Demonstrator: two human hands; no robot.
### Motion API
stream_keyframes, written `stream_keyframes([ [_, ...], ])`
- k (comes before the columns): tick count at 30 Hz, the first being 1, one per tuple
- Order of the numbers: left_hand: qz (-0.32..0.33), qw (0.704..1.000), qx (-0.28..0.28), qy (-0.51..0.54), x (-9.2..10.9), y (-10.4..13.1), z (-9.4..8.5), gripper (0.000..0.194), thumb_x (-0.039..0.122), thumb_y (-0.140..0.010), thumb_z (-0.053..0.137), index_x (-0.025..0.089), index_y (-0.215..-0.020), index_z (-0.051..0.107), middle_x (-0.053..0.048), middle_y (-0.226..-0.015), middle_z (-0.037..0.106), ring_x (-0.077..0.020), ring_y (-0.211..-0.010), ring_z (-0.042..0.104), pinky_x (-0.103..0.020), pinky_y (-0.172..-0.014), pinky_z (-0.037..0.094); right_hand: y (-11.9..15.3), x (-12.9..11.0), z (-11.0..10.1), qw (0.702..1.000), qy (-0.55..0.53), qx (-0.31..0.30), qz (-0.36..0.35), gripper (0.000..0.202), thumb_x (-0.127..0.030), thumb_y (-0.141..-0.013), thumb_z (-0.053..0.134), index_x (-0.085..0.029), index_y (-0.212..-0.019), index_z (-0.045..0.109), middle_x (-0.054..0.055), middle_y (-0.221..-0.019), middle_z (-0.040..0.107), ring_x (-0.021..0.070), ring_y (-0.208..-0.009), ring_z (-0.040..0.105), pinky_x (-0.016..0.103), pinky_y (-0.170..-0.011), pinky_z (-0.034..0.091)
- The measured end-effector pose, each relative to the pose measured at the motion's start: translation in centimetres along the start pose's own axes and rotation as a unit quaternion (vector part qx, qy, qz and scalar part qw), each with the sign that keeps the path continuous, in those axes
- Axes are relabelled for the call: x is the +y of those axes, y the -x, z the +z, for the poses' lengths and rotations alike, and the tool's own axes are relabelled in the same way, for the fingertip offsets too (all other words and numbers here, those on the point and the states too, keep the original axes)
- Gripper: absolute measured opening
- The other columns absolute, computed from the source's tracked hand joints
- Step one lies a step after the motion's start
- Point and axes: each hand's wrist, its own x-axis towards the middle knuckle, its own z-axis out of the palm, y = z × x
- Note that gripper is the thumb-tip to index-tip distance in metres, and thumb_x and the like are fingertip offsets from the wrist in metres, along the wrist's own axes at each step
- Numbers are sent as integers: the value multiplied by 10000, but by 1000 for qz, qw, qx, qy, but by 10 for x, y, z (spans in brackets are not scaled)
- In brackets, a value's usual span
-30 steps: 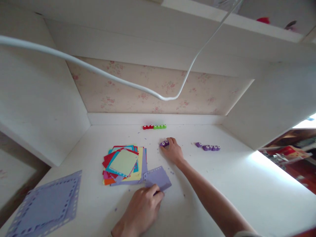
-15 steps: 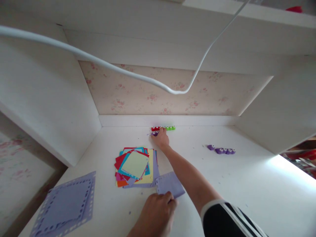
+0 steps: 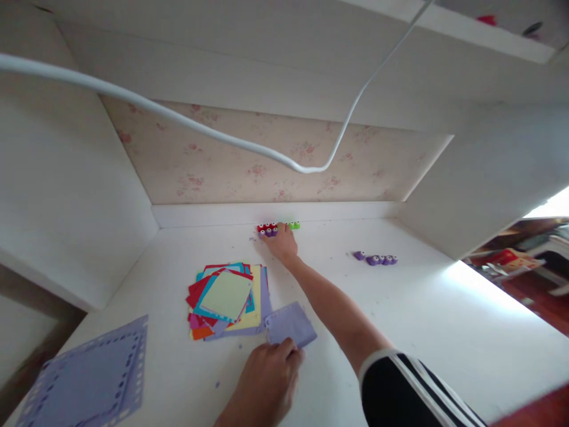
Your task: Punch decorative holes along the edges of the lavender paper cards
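My right hand (image 3: 283, 242) reaches to the back of the white surface, fingers closed around a short row of purple pieces with eye-like dots (image 3: 268, 232). Just behind it lie red pieces (image 3: 267, 226) and green pieces (image 3: 293, 225), also with dots. Near the front, my left hand (image 3: 271, 373) pinches the lower edge of a small purple paper (image 3: 291, 324). That paper touches a stack of coloured paper squares (image 3: 226, 295).
Large purple sheets with punched edges (image 3: 89, 379) lie at the left. More purple pieces (image 3: 381, 260) sit at the right. A white cable (image 3: 249, 146) hangs across the view. White panels (image 3: 444, 172) enclose the sides; small scraps dot the surface.
The view has shifted, so most things appear further left. My right hand and its purple pieces are now closer against the red row. My left hand still holds the purple paper.
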Motion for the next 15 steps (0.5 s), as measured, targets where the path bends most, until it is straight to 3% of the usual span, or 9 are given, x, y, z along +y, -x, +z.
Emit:
stream_keyframes([
  [3, -8, 1000, 2, 11, 1, 0, 1, 296, 97, -848, 493, 249, -1085, 585, -22, -1022, 638, -205, -831, 639, -356, -749, 541, 5, 47, -34, 999, 34, 3, -7, 477, -481, -853, 505, -203, -1240, 484, 92, -1216, 563, 241, -1090, 538, 342, -901, 430],
  [6, -3, 1000, 7, 18, 1, -1, 2, 294, 87, -861, 460, 256, -1059, 596, -15, -1019, 636, -203, -844, 637, -360, -768, 538, 12, 112, -78, 997, 76, 2, 10, 366, -355, -896, 440, -187, -1201, 549, 96, -1199, 589, 229, -1061, 553, 334, -899, 424],
  [10, -1, 1000, 18, 9, 2, -2, 5, 302, 82, -872, 440, 261, -1050, 606, -13, -989, 634, -185, -811, 638, -337, -755, 533, 21, 190, -130, 989, 144, -13, 24, 414, -286, -887, 428, -167, -1258, 569, 137, -1288, 563, 295, -1171, 482, 420, -972, 356],
  [15, -3, 999, 37, 6, 3, -3, 5, 290, 88, -888, 431, 253, -1039, 616, -14, -958, 627, -170, -800, 642, -308, -747, 527, 29, 240, -154, 979, 187, -82, -14, 330, -306, -852, 474, -253, -1098, 689, 64, -1183, 664, 281, -1162, 515, 452, -986, 325],
])
